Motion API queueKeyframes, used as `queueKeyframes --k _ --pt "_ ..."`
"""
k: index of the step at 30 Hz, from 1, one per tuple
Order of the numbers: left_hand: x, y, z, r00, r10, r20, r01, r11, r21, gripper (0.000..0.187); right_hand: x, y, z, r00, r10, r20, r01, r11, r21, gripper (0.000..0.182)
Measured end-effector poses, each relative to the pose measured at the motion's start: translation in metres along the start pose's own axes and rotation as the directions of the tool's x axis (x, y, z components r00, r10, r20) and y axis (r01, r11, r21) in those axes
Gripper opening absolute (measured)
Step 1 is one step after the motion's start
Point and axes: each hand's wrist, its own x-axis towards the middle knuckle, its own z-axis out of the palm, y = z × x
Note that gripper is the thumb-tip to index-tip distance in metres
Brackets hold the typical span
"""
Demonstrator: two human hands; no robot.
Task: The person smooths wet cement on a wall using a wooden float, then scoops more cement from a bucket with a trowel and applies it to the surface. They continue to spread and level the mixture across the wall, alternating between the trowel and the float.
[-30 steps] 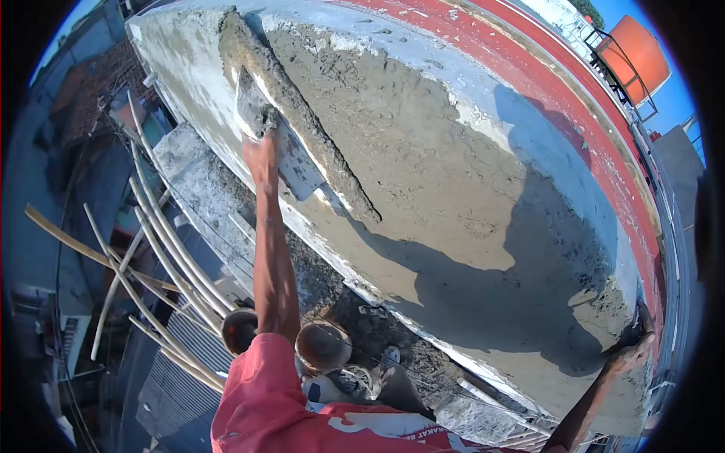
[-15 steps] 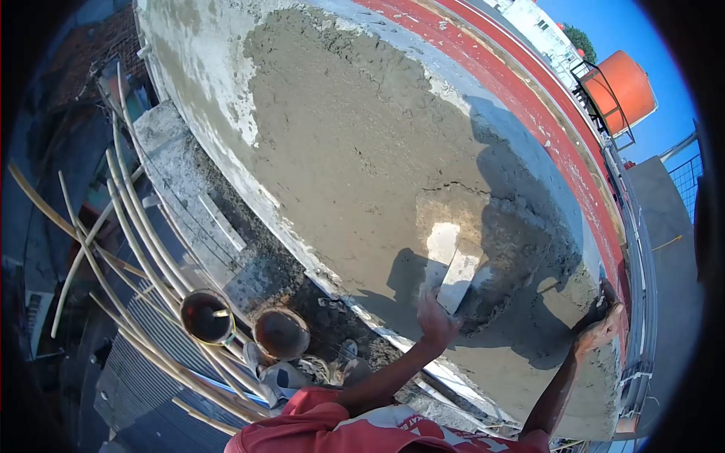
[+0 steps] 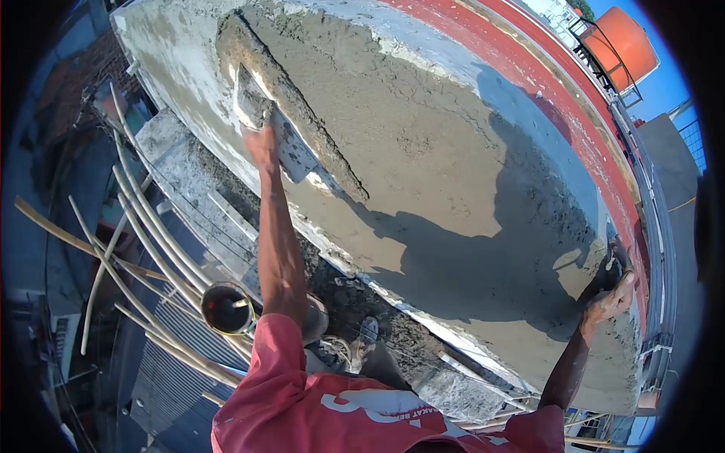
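My left hand (image 3: 262,145) is closed on the handle of a long plastering float (image 3: 302,113). The float lies slantwise against the wet grey mortar at the upper left of the wall, with thick mortar clinging along its far edge. Pale patches show on its back around the handle. My right hand (image 3: 613,299) is at the far right, its fingers bent over the wall's edge (image 3: 630,325); the fingertips are partly in shadow. Between the hands spreads the mortar-coated wall (image 3: 423,181), crossed by my shadow.
Below the wall are a bucket (image 3: 226,308) with something pale inside, several bamboo poles (image 3: 151,226) and a corrugated sheet (image 3: 174,355). My feet are on a narrow, mortar-strewn ledge (image 3: 400,336). A red band (image 3: 559,143) runs beyond the wall; an orange tank (image 3: 618,49) stands farther off.
My left hand has swept the float from the lower middle of the wall to the upper left, arm now extended. My right hand stays on the wall's edge, while the view has shifted slightly.
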Motion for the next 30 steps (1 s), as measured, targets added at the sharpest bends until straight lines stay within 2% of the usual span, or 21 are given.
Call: queueKeyframes --k 1,3,4,6,7,9,12,13,14,15,16,17,20,22,23,24,25,26,27,28,30 --pt "-0.015 -0.002 -0.003 0.997 -0.066 0.035 0.066 0.998 0.008 0.039 0.002 0.000 0.000 1.000 -0.009 -0.004 0.009 1.000 0.016 0.053" --pt "-0.089 -0.040 0.009 0.996 0.050 -0.073 -0.045 0.997 0.060 0.041 0.003 -0.003 -0.001 0.999 -0.028 0.043 0.030 0.998 -0.047 0.051" --pt "-0.142 -0.032 0.019 0.987 0.113 -0.110 -0.107 0.993 0.053 0.045 0.002 0.001 0.002 1.000 -0.011 0.029 0.009 0.999 0.052 0.051" --pt "-0.242 -0.002 0.031 0.999 -0.041 0.009 0.042 0.996 -0.084 0.052 0.005 0.002 0.003 1.000 -0.023 0.020 0.023 1.000 -0.020 0.052" --pt "-0.296 -0.031 0.054 0.976 0.160 -0.146 -0.119 0.960 0.255 0.051 0.003 -0.002 0.000 1.000 -0.004 0.018 0.006 0.994 -0.113 0.052" --pt "-0.339 0.049 0.055 0.997 -0.015 0.081 0.024 0.993 -0.118 0.050 0.004 -0.006 -0.001 0.997 -0.068 0.031 0.072 0.988 -0.139 0.052" --pt "-0.322 0.086 0.066 0.998 0.058 0.003 -0.058 0.995 -0.086 0.052 0.004 0.012 -0.004 0.999 0.019 -0.030 -0.018 0.999 0.027 0.054" --pt "-0.294 0.091 0.062 0.992 0.119 -0.043 -0.121 0.992 -0.047 0.050 0.003 0.015 -0.008 1.000 -0.025 -0.008 0.025 1.000 0.015 0.055" --pt "-0.253 0.100 0.052 0.998 0.040 -0.042 -0.044 0.996 -0.083 0.045 0.001 0.017 -0.009 0.998 -0.064 0.006 0.064 0.998 0.001 0.056" --pt "-0.211 0.087 0.045 0.987 0.119 -0.111 -0.113 0.992 0.064 0.041 -0.001 0.018 -0.006 0.999 -0.048 0.002 0.048 0.999 -0.006 0.056" --pt "-0.166 0.070 0.039 0.986 0.093 -0.140 -0.100 0.994 -0.040 0.040 -0.003 0.016 -0.003 1.000 -0.004 -0.018 0.005 0.998 0.063 0.057" --pt "-0.127 0.039 0.033 0.988 -0.040 -0.147 0.025 0.995 -0.102 0.040 -0.004 0.012 -0.003 0.999 0.040 -0.032 -0.035 0.991 0.131 0.058" --pt "-0.066 -0.033 0.008 0.967 -0.234 -0.101 0.221 0.968 -0.121 0.035 -0.001 0.011 0.003 0.999 0.012 -0.040 -0.008 0.996 0.089 0.059" --pt "-0.088 -0.104 -0.002 0.945 -0.309 0.103 0.318 0.945 -0.082 0.036 -0.003 0.015 -0.003 1.000 -0.005 -0.021 0.007 0.998 0.064 0.058" --pt "-0.133 -0.094 0.013 0.966 -0.259 0.004 0.257 0.956 -0.144 0.038 0.000 0.011 0.001 0.999 -0.026 -0.037 0.028 0.997 0.073 0.058" --pt "-0.178 -0.082 0.027 0.974 -0.206 -0.096 0.185 0.964 -0.193 0.039 0.001 0.003 0.002 0.998 -0.061 -0.014 0.060 0.996 -0.062 0.058" --pt "-0.223 -0.035 0.030 0.962 -0.262 -0.080 0.251 0.960 -0.128 0.046 0.001 -0.005 0.003 0.996 -0.090 0.025 0.093 0.976 -0.198 0.058" --pt "-0.271 -0.027 0.044 0.974 -0.185 -0.129 0.173 0.979 -0.105 0.055 0.002 -0.008 0.005 0.996 -0.088 -0.013 0.083 0.972 -0.221 0.058" --pt "-0.298 0.019 0.053 0.975 -0.205 -0.090 0.181 0.959 -0.216 0.057 0.001 -0.003 0.006 0.994 -0.106 0.002 0.104 0.972 -0.211 0.058" --pt "-0.288 0.058 0.054 0.976 -0.202 -0.086 0.181 0.961 -0.207 0.056 0.000 0.008 0.003 0.997 -0.034 -0.073 0.030 0.998 -0.049 0.058" --pt "-0.263 0.065 0.055 0.985 -0.140 -0.103 0.123 0.980 -0.156 0.054 0.001 0.013 -0.001 0.985 0.116 -0.132 -0.096 0.985 0.146 0.056"
